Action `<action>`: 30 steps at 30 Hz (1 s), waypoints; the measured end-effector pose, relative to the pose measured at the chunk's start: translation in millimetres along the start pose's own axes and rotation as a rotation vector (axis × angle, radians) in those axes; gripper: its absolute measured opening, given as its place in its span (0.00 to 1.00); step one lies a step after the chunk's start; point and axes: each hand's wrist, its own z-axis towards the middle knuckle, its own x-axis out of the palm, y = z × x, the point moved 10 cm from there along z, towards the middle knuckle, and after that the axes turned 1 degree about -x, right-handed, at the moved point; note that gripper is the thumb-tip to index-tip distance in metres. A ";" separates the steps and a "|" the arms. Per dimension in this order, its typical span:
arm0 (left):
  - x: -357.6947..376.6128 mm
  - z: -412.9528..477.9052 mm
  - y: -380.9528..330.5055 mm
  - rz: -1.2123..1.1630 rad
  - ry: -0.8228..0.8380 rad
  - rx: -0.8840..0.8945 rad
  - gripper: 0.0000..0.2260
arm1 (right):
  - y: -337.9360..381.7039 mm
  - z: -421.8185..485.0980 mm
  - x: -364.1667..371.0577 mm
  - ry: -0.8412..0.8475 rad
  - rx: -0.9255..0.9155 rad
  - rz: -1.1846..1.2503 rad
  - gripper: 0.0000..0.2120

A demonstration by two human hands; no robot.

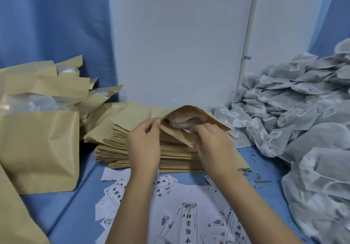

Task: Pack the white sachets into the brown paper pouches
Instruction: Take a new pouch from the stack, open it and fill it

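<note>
Paper labels [189,223] lie scattered at 6 o'clock on the blue worktop [66,206]. Beyond them, at centre, the left hand [144,145] pinches the rim of an open pouch [189,110]. The right hand [212,145] grips its near lip with curled fingers. A sachet [185,121] sits inside the pouch, which rests on a stack of flat pouches [178,158]. Filled pouches [41,145] stand at 9 o'clock, and a heap of sachets [303,111] lies at 3 o'clock.

My left hand [144,143] pinches the rim of the open pouch [191,111]. My right hand [212,143] grips a sachet [180,122] in its mouth.
</note>
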 end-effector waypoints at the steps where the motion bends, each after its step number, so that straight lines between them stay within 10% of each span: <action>1: 0.8 -0.8 -0.9 0.004 0.000 0.005 0.07 | -2.0 4.9 11.7 0.097 0.031 -0.041 0.09; 8: 3.2 -1.9 -0.7 0.000 -0.007 0.007 0.08 | -12.5 37.3 49.3 0.383 0.135 -0.098 0.04; 18: 0.3 -2.6 2.0 -0.040 -0.031 -0.028 0.07 | 9.9 24.4 5.0 0.027 -0.019 -0.104 0.09; 24: 5.5 -4.6 1.2 -0.023 -0.031 -0.014 0.07 | -6.4 26.7 54.8 0.337 0.060 -0.155 0.08; 30: 12.4 -8.8 -1.9 -0.031 -0.035 0.020 0.06 | 1.2 48.1 54.4 0.298 0.072 -0.053 0.12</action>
